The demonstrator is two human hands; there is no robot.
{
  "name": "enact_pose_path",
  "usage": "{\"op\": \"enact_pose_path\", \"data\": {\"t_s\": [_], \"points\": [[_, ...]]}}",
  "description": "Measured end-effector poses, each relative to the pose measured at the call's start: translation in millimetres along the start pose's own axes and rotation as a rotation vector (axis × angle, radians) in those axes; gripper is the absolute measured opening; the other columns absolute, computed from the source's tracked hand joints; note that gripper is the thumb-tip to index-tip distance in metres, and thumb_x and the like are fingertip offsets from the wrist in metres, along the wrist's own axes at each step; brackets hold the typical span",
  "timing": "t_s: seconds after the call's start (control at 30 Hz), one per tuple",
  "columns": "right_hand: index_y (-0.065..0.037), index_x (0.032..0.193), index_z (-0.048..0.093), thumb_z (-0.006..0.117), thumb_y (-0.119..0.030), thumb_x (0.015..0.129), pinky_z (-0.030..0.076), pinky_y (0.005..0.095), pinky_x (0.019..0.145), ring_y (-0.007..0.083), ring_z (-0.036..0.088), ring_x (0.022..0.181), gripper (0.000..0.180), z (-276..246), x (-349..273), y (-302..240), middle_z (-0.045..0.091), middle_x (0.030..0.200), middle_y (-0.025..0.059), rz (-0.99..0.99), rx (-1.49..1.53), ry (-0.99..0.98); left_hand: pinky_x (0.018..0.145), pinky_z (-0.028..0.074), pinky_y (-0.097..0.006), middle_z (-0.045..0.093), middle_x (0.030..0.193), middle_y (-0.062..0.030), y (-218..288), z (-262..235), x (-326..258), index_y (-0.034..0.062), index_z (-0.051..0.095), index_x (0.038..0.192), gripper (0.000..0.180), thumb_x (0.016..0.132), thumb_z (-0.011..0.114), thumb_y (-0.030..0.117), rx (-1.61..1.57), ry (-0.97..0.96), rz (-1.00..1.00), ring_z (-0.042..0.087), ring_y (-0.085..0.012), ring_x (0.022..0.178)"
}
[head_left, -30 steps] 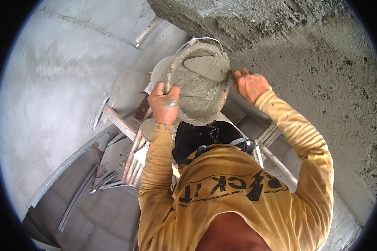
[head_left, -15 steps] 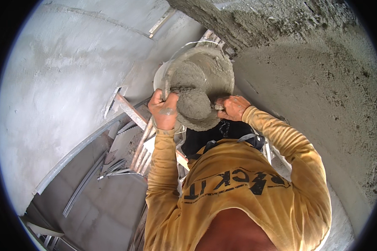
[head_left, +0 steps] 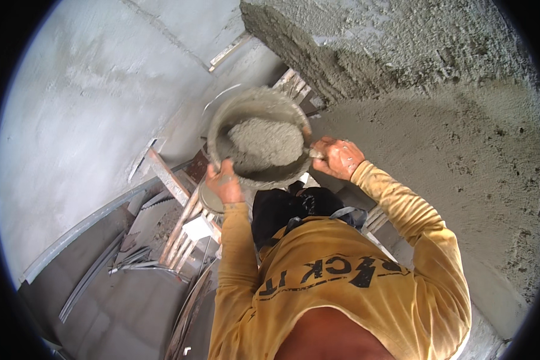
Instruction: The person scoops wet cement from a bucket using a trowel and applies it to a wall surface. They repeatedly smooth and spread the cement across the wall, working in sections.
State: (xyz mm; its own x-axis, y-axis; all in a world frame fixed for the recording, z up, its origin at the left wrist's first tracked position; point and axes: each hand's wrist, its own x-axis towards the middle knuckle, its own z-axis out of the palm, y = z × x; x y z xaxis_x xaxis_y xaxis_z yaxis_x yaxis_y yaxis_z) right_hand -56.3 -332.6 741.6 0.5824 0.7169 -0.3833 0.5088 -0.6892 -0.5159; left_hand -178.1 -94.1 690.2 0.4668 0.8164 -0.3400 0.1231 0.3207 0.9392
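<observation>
A round grey bucket [head_left: 255,101], coated in cement, stands tilted in front of me. My left hand [head_left: 226,183] is closed on its near left rim. With my right hand [head_left: 340,159] I grip the short handle of a trowel [head_left: 316,154] at the bucket's right side. A heaped load of wet grey mortar [head_left: 268,141] lies at the trowel's end, inside the bucket's mouth, and covers the blade. More mortar coats the inner wall around it. The bucket's underside and what bears it are hidden.
A smooth grey wall [head_left: 84,108] rises on the left; a rough, freshly mortared wall [head_left: 450,132] stands close on the right. Wooden poles [head_left: 183,231], a plank [head_left: 167,174] and metal strips [head_left: 141,261] lie below left. A wood strip [head_left: 229,52] is at the far wall.
The bucket and my left hand have shifted left and lower in view. The mortar load shows higher within the bucket's mouth. My right hand still grips the trowel; the whole view has turned slightly.
</observation>
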Motion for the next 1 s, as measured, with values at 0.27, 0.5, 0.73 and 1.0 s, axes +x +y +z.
{"op": "enact_pose_path", "data": {"t_s": [0.27,0.5,0.73,1.0], "points": [[-0.001,0.103,0.063,0.064,-0.033,0.083,0.053,0.0298,0.064,0.0175,0.062,0.067,0.038,-40.0,66.0,77.7,0.065,0.073,0.0098,0.348,0.906,-0.266,0.055,0.038,-0.025,0.051,0.065,0.0017,-19.7,-54.2,17.8,0.0024,0.050,0.067,0.011,0.073,0.060,0.004,0.283,0.167,0.084,0.043,-0.0089,0.060],[-0.007,0.115,0.059,0.059,-0.030,0.086,0.048,0.0295,0.058,0.0152,0.058,0.066,0.037,-157.5,-43.0,73.8,0.066,0.083,0.0033,0.547,0.609,0.368,0.052,0.034,-0.025,0.046,0.061,0.0030,-17.9,-85.7,19.2,0.0025,0.045,0.062,0.019,0.074,0.060,0.004,0.368,0.209,0.122,0.039,-0.0071,0.057],[-0.009,0.111,0.057,0.059,-0.025,0.081,0.052,0.0409,0.069,0.0323,0.066,0.082,0.033,-92.7,-101.0,75.5,0.065,0.089,0.0150,0.294,-0.052,0.239,0.049,0.032,-0.027,0.040,0.058,0.0033,-14.6,-42.3,8.3,0.0012,0.044,0.061,0.021,0.072,0.062,0.003,0.426,0.041,0.209,0.035,-0.0057,0.058],[-0.006,0.118,0.053,0.049,-0.012,0.086,0.054,0.0390,0.074,0.0308,0.067,0.084,0.033,45.4,-4.1,57.1,0.066,0.097,0.0159,0.110,-0.625,0.112,0.048,0.029,-0.024,0.038,0.060,0.0060,24.9,56.5,-39.9,0.0026,0.041,0.061,0.022,0.073,0.059,-0.001,0.360,-0.281,0.241,0.034,-0.0035,0.060]]}}
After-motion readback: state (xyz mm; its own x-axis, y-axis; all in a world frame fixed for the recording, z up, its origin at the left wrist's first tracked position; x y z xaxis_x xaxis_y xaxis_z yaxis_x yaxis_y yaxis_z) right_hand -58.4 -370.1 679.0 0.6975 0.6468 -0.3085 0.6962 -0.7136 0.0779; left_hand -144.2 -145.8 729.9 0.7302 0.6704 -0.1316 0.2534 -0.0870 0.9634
